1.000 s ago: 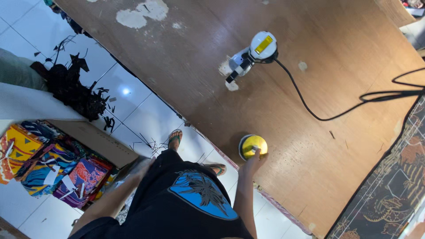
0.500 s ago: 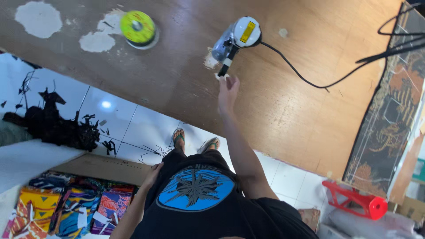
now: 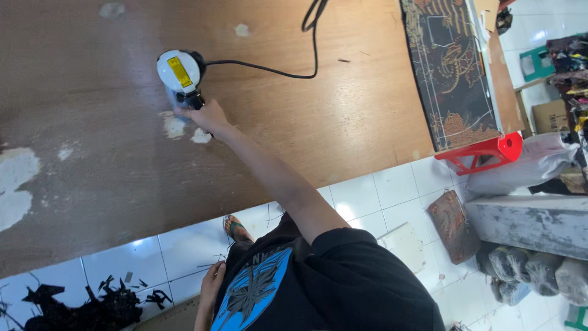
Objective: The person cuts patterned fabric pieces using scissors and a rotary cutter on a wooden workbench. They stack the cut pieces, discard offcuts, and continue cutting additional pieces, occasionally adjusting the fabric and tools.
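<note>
A white round power tool (image 3: 179,70) with a yellow label lies on a large brown wooden board (image 3: 318,135). Its black cord (image 3: 269,70) runs off toward the top edge. My right hand (image 3: 207,116) reaches far forward and closes around the tool's black handle, just above some white filler patches (image 3: 174,125). More white patches (image 3: 15,184) mark the board's left end. My left hand (image 3: 211,282) hangs at my side by my dark shirt, fingers loose and holding nothing.
A dark patterned panel (image 3: 453,79) lies along the board's right end, with a red plastic stand (image 3: 484,152) at its foot. Grey wrapped bundles (image 3: 533,263) and a concrete block sit at right. Black scraps (image 3: 92,303) litter the white tile floor near my sandalled foot (image 3: 236,230).
My right hand left the yellow disc, reached across the board and now grips the power tool's handle. The view has swung right, so the yellow disc is out of view.
</note>
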